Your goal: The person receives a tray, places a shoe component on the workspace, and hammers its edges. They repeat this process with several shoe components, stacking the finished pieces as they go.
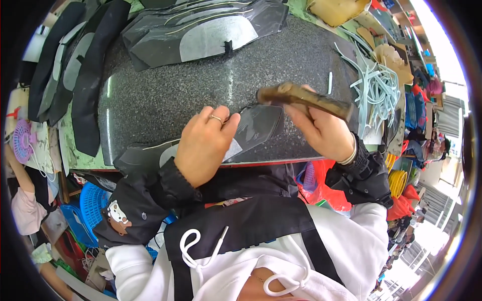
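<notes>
My right hand (329, 133) is wrapped round a worn brown hammer (319, 103), held over the right part of a dark stone slab (201, 90). Its blunt end points left, near the far edge of a flat dark grey cut piece (258, 125). That piece lies along the slab's near edge and has a light grey patch and a thin pale strip. With curled fingers, my left hand (206, 143) presses and pinches the piece's far edge; the fingertips are partly hidden. A ring shows on one finger.
Similar dark pieces (206, 37) lie stacked at the slab's far side. More black pieces (90, 85) hang over its left end. Pale blue strips (376, 88) are heaped at the right, near one loose strip (330, 83). A blue basket (93, 205) stands low left; another person's arm (20, 170) is beyond.
</notes>
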`<state>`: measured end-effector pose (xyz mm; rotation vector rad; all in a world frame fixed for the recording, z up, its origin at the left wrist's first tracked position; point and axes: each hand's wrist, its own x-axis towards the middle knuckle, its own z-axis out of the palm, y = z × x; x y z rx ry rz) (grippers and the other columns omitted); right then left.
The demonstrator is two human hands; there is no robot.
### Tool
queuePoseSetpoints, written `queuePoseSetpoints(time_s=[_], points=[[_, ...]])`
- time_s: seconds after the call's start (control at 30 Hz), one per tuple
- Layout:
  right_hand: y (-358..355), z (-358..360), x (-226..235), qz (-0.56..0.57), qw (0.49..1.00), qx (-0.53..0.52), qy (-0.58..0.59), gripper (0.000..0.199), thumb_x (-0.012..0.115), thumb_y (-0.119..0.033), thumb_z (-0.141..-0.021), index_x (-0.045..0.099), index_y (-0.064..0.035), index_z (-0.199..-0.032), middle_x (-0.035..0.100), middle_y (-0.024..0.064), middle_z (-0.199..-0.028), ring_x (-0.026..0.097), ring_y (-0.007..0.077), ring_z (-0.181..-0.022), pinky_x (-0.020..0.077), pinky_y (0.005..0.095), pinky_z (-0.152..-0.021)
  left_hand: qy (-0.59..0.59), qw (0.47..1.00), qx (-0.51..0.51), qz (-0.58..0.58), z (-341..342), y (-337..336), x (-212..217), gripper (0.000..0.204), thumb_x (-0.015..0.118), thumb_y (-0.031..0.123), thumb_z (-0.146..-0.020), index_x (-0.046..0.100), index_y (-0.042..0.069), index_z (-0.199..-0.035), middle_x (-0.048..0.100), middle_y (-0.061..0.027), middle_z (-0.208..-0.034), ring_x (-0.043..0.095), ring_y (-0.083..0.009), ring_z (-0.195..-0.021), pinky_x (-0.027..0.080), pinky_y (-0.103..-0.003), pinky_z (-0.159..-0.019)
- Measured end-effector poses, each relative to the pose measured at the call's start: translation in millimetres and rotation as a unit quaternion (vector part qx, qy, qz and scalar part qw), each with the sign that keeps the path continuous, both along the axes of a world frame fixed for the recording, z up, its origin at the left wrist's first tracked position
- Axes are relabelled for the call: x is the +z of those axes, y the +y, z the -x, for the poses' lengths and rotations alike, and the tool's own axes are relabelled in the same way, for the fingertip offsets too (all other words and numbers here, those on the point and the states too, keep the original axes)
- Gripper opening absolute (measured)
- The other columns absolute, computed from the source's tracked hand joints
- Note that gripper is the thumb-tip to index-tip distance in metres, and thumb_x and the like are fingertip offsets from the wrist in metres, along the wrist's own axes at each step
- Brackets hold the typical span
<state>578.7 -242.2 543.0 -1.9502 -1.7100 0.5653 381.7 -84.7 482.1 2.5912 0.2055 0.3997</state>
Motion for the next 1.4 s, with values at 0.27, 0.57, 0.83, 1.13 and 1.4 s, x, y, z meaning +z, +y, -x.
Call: queuePoseSetpoints(time_s=[0.27,0.57,0.83,1.13,1.4], points=[[22,4,-2,0.021,0.998,0.034,-0.043,0.025,0.061,-0.01,-0.09,0.06,-0.0031,-0.114,0.056,0.0149,-0.085,0.057,0.0361,-0.064,0.047,0.0396,-0.059,0.029,0.987,-0.024,-0.154,-4,-12,4,0.039,0.063,0.005,-0.072,0.063,0.003,-0.11,0.056,-0.0113,-0.103,0.055,-0.0276,-0.087,0.048,-0.037,-0.073],[25,27,-13,0.004,0.999,0.029,0.012,0.03,0.059,-0.016,-0.091,0.054,-0.0079,-0.119,0.06,0.0157,-0.075,0.061,0.0378,-0.063,0.049,0.0447,-0.056,-0.001,1.0,-0.01,-0.028,8,9,9,0.019,0.065,0.013,-0.08,0.066,0.007,-0.098,0.057,-0.0059,-0.092,0.057,-0.0243,-0.082,0.048,-0.036,-0.068],[22,34,-24,-0.046,0.996,0.042,-0.071,0.039,0.06,-0.015,-0.081,0.059,-0.0136,-0.12,0.062,0.0099,-0.072,0.062,0.0344,-0.057,0.0508,0.047,-0.054,-0.011,0.999,0.0,-0.043,38,17,6,0.017,0.07,0.021,-0.081,0.069,0.01,-0.094,0.061,-0.0061,-0.088,0.062,-0.0256,-0.081,0.051,-0.037,-0.068],[35,51,-16,-0.058,0.982,0.112,-0.138,0.032,0.057,-0.015,-0.083,0.062,-0.0129,-0.115,0.062,0.0092,-0.07,0.064,0.0326,-0.058,0.052,0.0437,-0.053,-0.073,0.997,-0.005,-0.018,62,32,-12,0.022,0.073,0.022,-0.079,0.07,0.012,-0.099,0.06,-0.0064,-0.086,0.062,-0.0262,-0.078,0.052,-0.036,-0.065],[52,63,-11,0.04,0.965,0.155,-0.207,0.02,0.057,-0.014,-0.081,0.062,-0.0102,-0.101,0.064,0.0112,-0.072,0.066,0.0342,-0.062,0.0526,0.0448,-0.053,-0.064,0.996,-0.001,0.058,66,38,-2,0.02,0.074,0.016,-0.077,0.07,0.009,-0.095,0.062,-0.0081,-0.08,0.061,-0.0266,-0.072,0.052,-0.037,-0.066]])
